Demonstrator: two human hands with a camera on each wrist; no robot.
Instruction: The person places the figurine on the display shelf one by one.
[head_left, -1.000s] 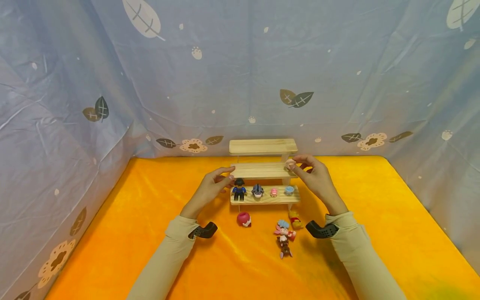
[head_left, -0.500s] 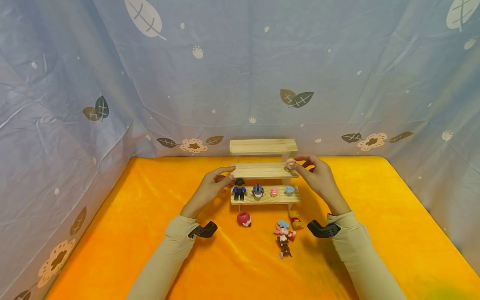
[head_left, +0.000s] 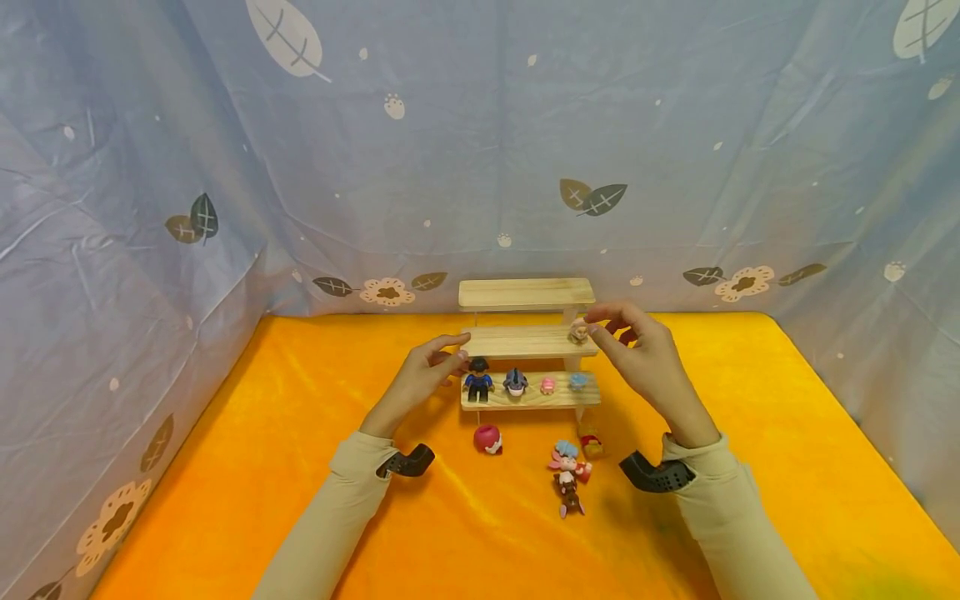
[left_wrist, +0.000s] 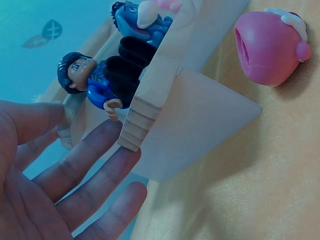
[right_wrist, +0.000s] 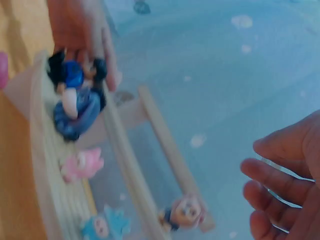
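A three-tier wooden display stand (head_left: 517, 340) stands on the orange cloth. My left hand (head_left: 416, 379) is at its left end; in the left wrist view the straight fingers touch the lowest tier's end (left_wrist: 137, 125), beside a black-haired toy figure in blue (left_wrist: 107, 82). A small pale-headed figurine (head_left: 578, 331) stands at the right end of the middle tier. Just to its right is my right hand (head_left: 647, 358), holding nothing; the right wrist view shows a gap between its fingers and the figurine (right_wrist: 186, 212).
A blue-grey donkey figurine (head_left: 515, 382), a pink figurine (head_left: 548, 385) and a light-blue one (head_left: 578, 381) share the lowest tier. In front lie a magenta round toy (head_left: 487, 438), a yellow bear in red (head_left: 591, 443), a pink-eared figurine (head_left: 568, 460) and a brown one (head_left: 570, 500).
My right hand has let go of the pale-headed figurine and drawn off to the right, leaving it on the middle tier. The left hand has stayed in place.
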